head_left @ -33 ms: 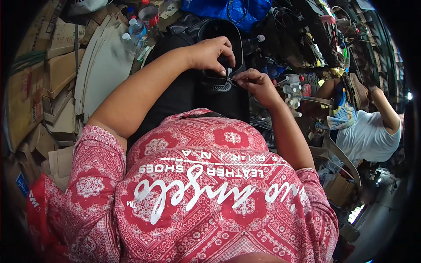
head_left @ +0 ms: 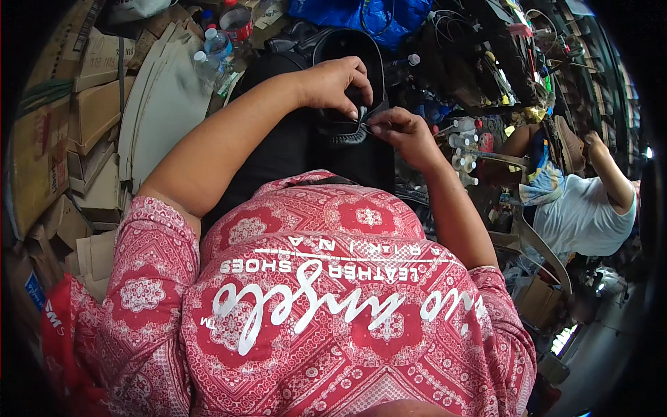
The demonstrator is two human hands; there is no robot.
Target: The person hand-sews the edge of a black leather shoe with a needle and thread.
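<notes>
A black, hollow, boot-like piece with a smooth raised rim rests on my lap, over my dark trousers. My left hand arches over its near end, thumb and fingers closed on a small greyish part there. Just below that lies a curved, ribbed dark edge that looks like a row of stitches. From the right, my right hand comes close to the left fingertips. Its thumb and forefinger pinch something thin beside the ribbed edge, too small to name. The left fingers partly hide the inside of the piece.
Cardboard boxes and pale sheets are stacked on the left. Plastic bottles and a blue plastic bag lie at the far side. Small bottles and clutter line the right, where another person in a white shirt sits.
My right hand has shifted very slightly at the ribbed edge, its fingertips a touch higher. The left hand and the black piece stay as they were.
</notes>
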